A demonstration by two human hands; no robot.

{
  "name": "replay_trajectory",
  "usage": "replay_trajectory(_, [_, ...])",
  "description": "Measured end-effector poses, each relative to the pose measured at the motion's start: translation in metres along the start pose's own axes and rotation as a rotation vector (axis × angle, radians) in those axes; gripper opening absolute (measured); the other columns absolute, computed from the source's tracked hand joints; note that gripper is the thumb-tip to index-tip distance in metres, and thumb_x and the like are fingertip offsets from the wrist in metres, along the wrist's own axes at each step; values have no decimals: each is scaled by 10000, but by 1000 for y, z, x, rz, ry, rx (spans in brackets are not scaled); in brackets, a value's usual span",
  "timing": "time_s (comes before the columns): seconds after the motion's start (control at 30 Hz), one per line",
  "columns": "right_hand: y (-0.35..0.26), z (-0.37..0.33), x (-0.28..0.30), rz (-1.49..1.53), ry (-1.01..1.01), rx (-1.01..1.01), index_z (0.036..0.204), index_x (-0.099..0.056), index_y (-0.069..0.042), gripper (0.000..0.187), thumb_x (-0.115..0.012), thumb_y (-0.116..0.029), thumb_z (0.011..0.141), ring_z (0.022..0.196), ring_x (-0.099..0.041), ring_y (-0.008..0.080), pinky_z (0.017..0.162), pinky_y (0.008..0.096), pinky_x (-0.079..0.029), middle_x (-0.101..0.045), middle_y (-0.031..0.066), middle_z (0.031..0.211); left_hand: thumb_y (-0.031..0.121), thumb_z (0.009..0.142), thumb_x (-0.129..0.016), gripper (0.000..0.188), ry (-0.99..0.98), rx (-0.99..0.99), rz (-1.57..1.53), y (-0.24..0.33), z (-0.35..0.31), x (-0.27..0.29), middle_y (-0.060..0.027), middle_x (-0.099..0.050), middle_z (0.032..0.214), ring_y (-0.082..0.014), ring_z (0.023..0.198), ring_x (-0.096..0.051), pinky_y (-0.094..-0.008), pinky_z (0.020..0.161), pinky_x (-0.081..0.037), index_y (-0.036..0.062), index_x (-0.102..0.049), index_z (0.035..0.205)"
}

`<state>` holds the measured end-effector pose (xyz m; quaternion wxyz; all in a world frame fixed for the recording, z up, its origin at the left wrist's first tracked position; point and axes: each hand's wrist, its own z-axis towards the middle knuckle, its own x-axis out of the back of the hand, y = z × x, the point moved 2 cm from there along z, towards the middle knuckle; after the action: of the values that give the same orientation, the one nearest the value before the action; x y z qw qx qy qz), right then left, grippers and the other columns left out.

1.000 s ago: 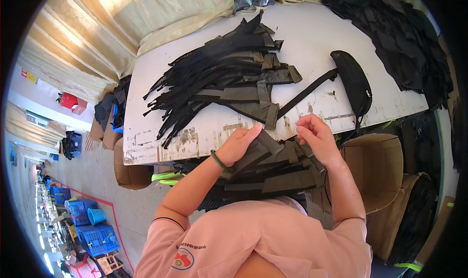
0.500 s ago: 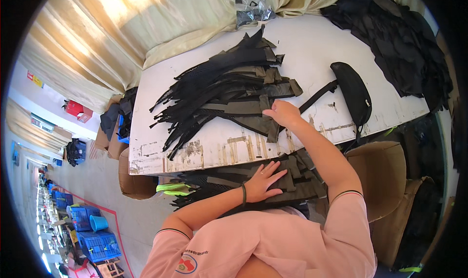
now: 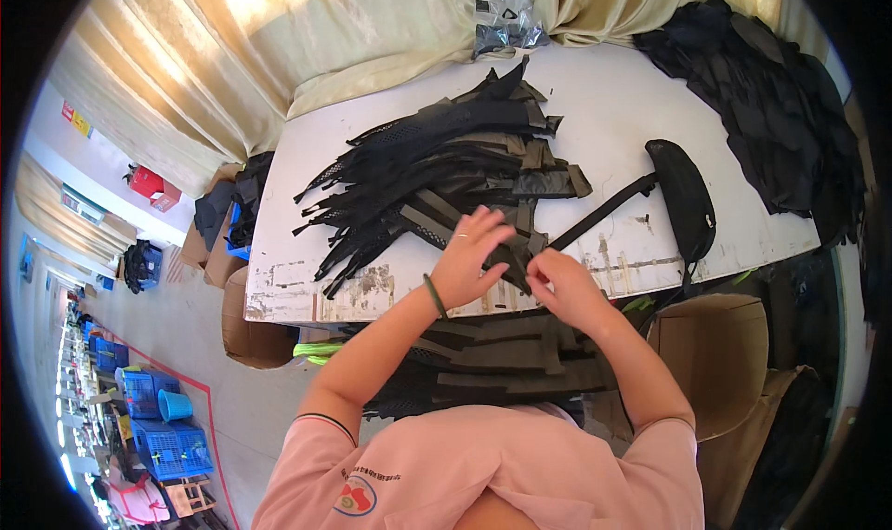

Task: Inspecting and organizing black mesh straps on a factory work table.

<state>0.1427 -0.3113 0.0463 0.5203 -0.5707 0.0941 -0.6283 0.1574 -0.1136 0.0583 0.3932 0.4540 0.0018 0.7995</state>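
Fanned across the white table is a pile of black-and-grey fabric strips (image 3: 446, 158) with mesh ends. One fabric strip (image 3: 509, 268) lies nearest me on the pile, angled toward the table's front edge. My right hand (image 3: 565, 287) has its fingers pinched at that strip's end. My left hand (image 3: 472, 259) rests over the strip's middle, fingers spread, with a ring and a dark bracelet. To the right, a black curved pouch (image 3: 686, 200) lies with its black strap (image 3: 604, 209) running toward my right hand. More fabric strips (image 3: 502, 353) lie below the table edge, against my body.
A big heap of black fabric pieces (image 3: 762, 103) covers the table's far right. Cardboard boxes stand below at right (image 3: 711, 353) and left (image 3: 246, 330). A clear plastic bag (image 3: 506, 14) sits by the curtain (image 3: 362, 28). Blue crates (image 3: 172, 446) line the floor at left.
My left hand has risen from the lower strips onto the tabletop pile. My right hand has come toward me, and the nearest strip now lies more slanted.
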Motion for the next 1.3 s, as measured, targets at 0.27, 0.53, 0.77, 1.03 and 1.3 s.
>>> replay_trajectory(0.27, [4,-45,11,-130,251,-293,929,-540,-50,207,-676,-125,793,768,-587,333,668,425,-471,-593,122,834,234,806,-663,202,-364,233,-399,37,-7,-45,-163,-625,709,-369,663,-599,-438,580,-461,42,-605,833])
replay_trajectory(0.53, [-6,-54,-4,-192,112,-308,1148,-466,-63,426,-688,-133,791,794,-627,356,687,431,-491,-636,161,914,193,820,-707,225,-478,453,-545,34,-17,-49,-43,-567,613,-87,567,-480,-270,528,-417,2,-589,815])
replay_trajectory(0.77, [-10,-45,2,-266,106,-122,989,-536,-83,194,-622,-78,815,693,-632,302,589,424,-490,-637,125,827,157,807,-742,253,-413,505,-663,37,-25,-42,12,-536,624,-43,592,-451,-238,517,-393,14,-542,750])
replay_trajectory(1.03, [-10,-33,15,-241,240,-27,739,-564,-54,137,-642,-145,804,616,-582,311,573,387,-474,-593,134,664,92,789,-725,204,-303,-11,-445,66,-32,-20,-66,-529,667,-204,575,-486,-315,556,-424,52,-526,764])
replay_trajectory(1.3, [15,-52,-10,528,5,-512,782,-598,-11,177,-581,-168,862,683,-489,75,615,256,-411,-553,13,704,102,813,-702,176,-395,247,-602,60,-34,-18,-69,-543,719,-184,625,-524,-305,582,-430,50,-534,806])
